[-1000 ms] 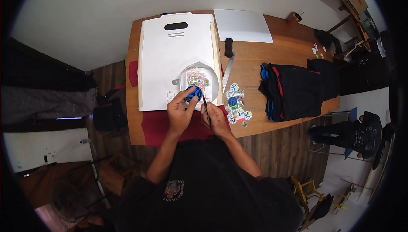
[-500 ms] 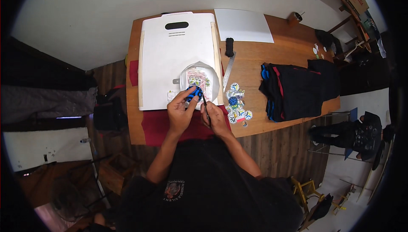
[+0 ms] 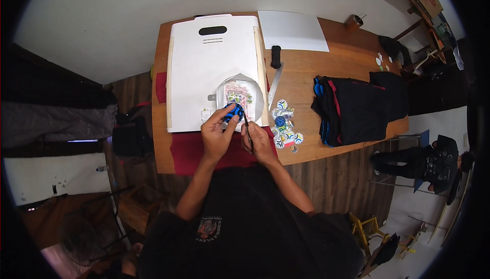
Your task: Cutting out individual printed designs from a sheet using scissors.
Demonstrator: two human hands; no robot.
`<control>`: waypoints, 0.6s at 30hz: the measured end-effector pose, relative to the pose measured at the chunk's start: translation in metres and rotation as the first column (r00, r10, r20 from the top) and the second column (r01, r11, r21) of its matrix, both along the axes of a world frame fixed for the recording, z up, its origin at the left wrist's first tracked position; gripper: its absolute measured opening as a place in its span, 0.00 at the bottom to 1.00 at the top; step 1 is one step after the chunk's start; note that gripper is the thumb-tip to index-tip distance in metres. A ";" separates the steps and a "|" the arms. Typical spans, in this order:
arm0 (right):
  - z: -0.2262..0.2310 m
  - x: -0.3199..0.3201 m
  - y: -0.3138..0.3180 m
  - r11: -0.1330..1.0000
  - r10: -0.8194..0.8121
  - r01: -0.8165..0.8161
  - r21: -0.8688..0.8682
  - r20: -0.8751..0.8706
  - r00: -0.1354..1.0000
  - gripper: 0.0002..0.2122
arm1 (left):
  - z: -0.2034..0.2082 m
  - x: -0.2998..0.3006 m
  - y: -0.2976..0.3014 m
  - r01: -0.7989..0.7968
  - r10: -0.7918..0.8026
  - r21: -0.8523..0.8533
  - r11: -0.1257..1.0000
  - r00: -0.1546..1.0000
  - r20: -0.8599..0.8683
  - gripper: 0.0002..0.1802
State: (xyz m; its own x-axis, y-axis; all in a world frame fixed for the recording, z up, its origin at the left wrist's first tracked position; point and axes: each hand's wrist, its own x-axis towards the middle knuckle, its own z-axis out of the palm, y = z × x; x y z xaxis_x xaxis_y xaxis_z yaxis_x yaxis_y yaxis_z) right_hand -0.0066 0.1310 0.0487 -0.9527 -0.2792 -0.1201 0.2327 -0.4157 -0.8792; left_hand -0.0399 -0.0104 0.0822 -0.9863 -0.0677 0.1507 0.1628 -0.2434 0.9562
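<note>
Between its thumb and fingers my left hand (image 3: pixel 217 132) pinches a round blue-and-black patterned patch (image 3: pixel 233 112). My right hand (image 3: pixel 259 142) is closed around a slim dark tool (image 3: pixel 247 132); its tip meets the patch's right edge. The tool looks like small scissors, but the hand partly hides it. Under the patch sits a round white container (image 3: pixel 258 95) with pinkish and green printed scraps (image 3: pixel 236 91) in it. This container rests on a large white board (image 3: pixel 209 69) with a cut-out handle. Several round patches and cut pieces (image 3: pixel 282 122) lie on the table to the right.
On the wooden table (image 3: pixel 298 75) are a metal ruler (image 3: pixel 275 84), a black rolled item (image 3: pixel 276 57), a white sheet (image 3: pixel 293 30) and folded dark garments (image 3: pixel 357 108). Red cloth (image 3: pixel 191 151) hangs at the near edge. Another person (image 3: pixel 434 164) is at the far right.
My hands, the patch and the tool keep nearly the same place. At the lower left edge, part of another person has shifted slightly.
</note>
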 end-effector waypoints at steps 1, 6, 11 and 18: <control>0.000 0.000 0.000 1.000 0.000 0.000 -0.001 0.006 1.000 0.19 | 0.001 0.000 0.000 0.000 0.000 0.000 1.000 1.000 0.000 0.19; -0.002 0.000 0.000 1.000 -0.001 0.001 0.001 0.006 1.000 0.19 | 0.001 0.000 0.001 0.000 0.000 0.008 1.000 1.000 0.013 0.19; -0.003 -0.001 -0.001 1.000 -0.009 0.009 -0.016 0.016 1.000 0.19 | 0.004 0.001 0.003 -0.007 0.007 0.011 1.000 1.000 0.009 0.19; -0.002 -0.001 -0.002 1.000 -0.025 0.025 -0.015 0.006 1.000 0.19 | 0.004 0.000 0.003 -0.010 0.010 0.009 1.000 1.000 0.018 0.19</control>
